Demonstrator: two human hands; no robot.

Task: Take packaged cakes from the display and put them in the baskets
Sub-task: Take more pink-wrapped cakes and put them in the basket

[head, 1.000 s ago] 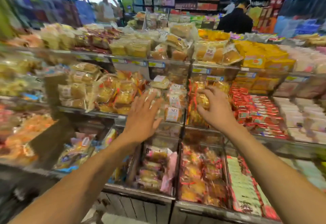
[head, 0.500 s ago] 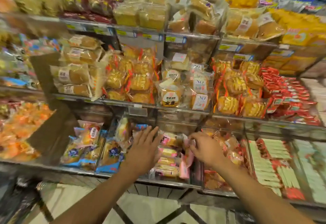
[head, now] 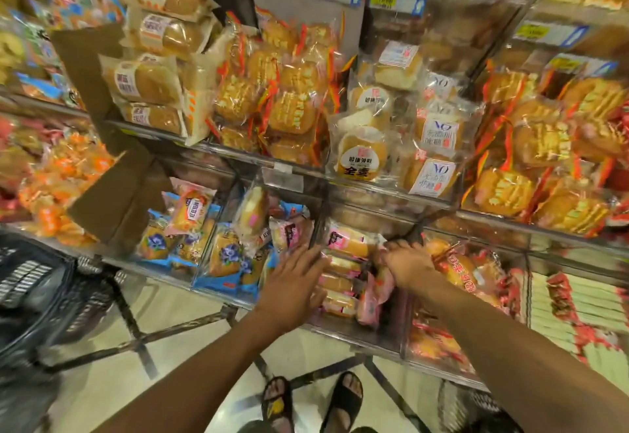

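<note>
The tiered display shelf (head: 238, 157) fills the upper and middle frame, split into clear bins. On its middle tier, from left of centre rightwards, lie tan-wrapped loaves (head: 146, 81), orange-and-red wrapped cakes (head: 289, 109) and round breads with white labels (head: 362, 156). The lower tier, mid-frame, holds blue-wrapped cakes (head: 224, 255), then pink-wrapped cakes (head: 343, 264) in the next bin to the right. Brown cardboard flaps (head: 115, 201) stand at the left end of both tiers. Along the bottom of the frame is the pale floor (head: 112, 395), where the shelf's black metal legs (head: 136, 340) and two sandalled feet (head: 340, 398) stand.
</note>
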